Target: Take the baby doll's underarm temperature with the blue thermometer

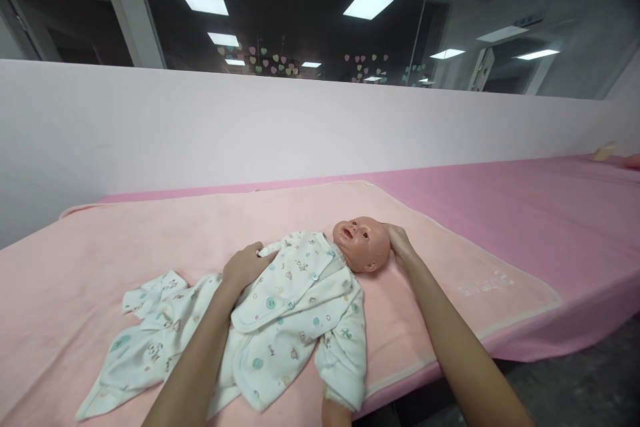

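A baby doll (361, 245) lies on its back on a peach blanket (210, 220), its head toward the right. It wears a white printed jacket (300, 293) with small buttons down the front and white printed trousers (165, 333) that stretch to the left. My left hand (249, 265) grips the jacket's edge at the doll's far side, near the waist. Against the top of the doll's head rests my right hand (399, 245); its fingers go behind the head and are mostly hidden. One doll hand (336, 411) shows below the near sleeve.
Under the blanket is a pink sheet (525, 213) that reaches far to the right. A white low wall (280, 127) runs behind, with glass above it. At the far right edge lie a yellowish thing (604, 151) and part of something skin-coloured. The near edge drops to a dark floor.
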`<state>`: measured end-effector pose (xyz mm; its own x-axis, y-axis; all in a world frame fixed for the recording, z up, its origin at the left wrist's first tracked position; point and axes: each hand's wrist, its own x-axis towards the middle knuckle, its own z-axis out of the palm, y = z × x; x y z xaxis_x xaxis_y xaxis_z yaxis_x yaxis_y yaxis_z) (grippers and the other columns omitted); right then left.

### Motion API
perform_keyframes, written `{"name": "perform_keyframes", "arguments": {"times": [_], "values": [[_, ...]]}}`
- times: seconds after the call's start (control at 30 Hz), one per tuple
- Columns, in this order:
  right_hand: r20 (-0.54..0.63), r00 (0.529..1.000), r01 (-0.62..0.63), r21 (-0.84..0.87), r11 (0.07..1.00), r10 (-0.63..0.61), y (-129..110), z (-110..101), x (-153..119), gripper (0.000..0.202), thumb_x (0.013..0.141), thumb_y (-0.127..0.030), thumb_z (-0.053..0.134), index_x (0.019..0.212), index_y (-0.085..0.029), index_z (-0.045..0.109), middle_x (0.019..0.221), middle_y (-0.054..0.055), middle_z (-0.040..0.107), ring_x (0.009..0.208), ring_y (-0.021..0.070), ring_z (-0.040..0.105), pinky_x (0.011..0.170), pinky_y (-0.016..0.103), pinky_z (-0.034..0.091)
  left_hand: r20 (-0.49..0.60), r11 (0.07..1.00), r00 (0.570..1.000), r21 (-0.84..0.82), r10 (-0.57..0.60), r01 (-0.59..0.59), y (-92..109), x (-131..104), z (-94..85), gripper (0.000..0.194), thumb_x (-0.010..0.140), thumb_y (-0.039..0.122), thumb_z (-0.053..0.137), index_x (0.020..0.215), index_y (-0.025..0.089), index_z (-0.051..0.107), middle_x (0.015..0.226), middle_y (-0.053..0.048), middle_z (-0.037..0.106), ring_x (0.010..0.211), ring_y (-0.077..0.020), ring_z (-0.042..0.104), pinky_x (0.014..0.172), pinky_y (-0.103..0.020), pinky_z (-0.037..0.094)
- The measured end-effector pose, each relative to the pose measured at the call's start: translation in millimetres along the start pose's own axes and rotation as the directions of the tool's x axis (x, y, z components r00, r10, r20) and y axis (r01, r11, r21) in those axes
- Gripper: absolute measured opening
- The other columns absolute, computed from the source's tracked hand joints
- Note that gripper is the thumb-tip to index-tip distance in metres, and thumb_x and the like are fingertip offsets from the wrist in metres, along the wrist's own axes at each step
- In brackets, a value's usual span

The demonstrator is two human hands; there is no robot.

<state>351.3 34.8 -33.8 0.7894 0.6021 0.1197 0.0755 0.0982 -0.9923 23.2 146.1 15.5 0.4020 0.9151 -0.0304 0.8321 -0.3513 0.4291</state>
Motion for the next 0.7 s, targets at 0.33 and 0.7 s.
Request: {"name": "perform_keyframes", "arguments": {"times": [0.33, 0.7], "values": [[-0.032, 0.996, -0.074, 0.161, 0.984, 0.08, -1, -8, 10, 0.027, 0.066, -0.044, 0.057, 0.07, -0.018, 0.064, 0.07, 0.004, 0.067, 0.061, 0.015, 0.061, 0.054, 0.025, 0.046, 0.137, 0.884, 0.988, -0.467, 0.075, -0.002, -3, -10, -7.2, 0.049, 0.063, 0.041, 0.056, 0.108, 0.022, 0.058, 0.113, -0.005, 0.062, 0.097, -0.0239, 0.059, 0.075, -0.027, 0.047], [0.335, 0.942, -0.097, 0.27, 0.958, 0.002, -4, 4, -1, 0.034, 0.067, -0.048, 0.064, 0.081, -0.017, 0.066, 0.082, 0.002, 0.07, 0.08, 0.0194, 0.063, 0.073, 0.028, 0.048, 0.012, 0.956, 0.997, -0.286, 0.071, -0.065, 2, -13, -5.6, 0.033, 0.064, 0.046, 0.054, 0.085, 0.022, 0.059, 0.069, -0.001, 0.063, 0.066, -0.0201, 0.059, 0.057, -0.026, 0.042]]}}
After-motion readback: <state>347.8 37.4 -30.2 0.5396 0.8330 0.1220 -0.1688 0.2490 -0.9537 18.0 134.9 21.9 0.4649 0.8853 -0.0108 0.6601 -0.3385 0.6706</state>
